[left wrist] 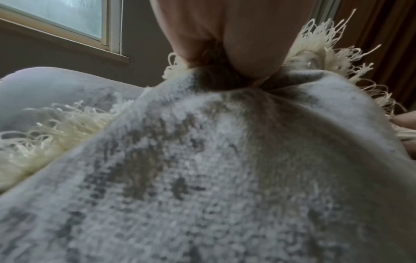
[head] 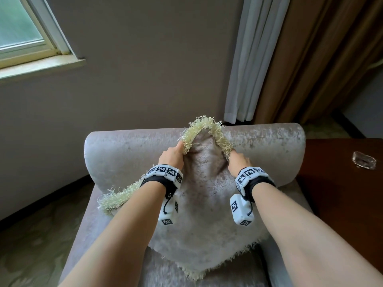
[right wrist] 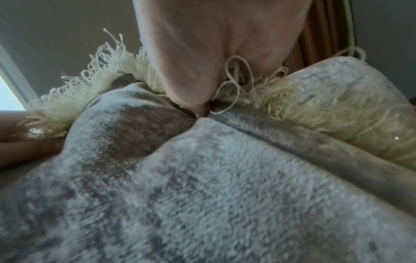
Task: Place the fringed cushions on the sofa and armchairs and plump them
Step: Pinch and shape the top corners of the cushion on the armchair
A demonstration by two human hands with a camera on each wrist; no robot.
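A pale grey velvet cushion [head: 204, 204] with a cream fringe stands on one corner on the grey velvet armchair [head: 128, 152], leaning against its backrest. My left hand [head: 173, 156] grips the fringed edge left of the top corner. My right hand [head: 238, 161] grips the edge right of that corner. Between them the top corner bulges up into a peak. In the left wrist view the left hand [left wrist: 225, 58] digs into the cushion [left wrist: 202, 169] fabric. In the right wrist view the right hand [right wrist: 198, 71] presses into the cushion [right wrist: 225, 195] by its fringe.
A dark wooden side table [head: 342, 172] with a glass ashtray [head: 364, 165] stands right of the armchair. Curtains [head: 290, 59] hang behind it. A window [head: 24, 32] with a sill is at the upper left, and patterned carpet [head: 37, 235] lies left of the chair.
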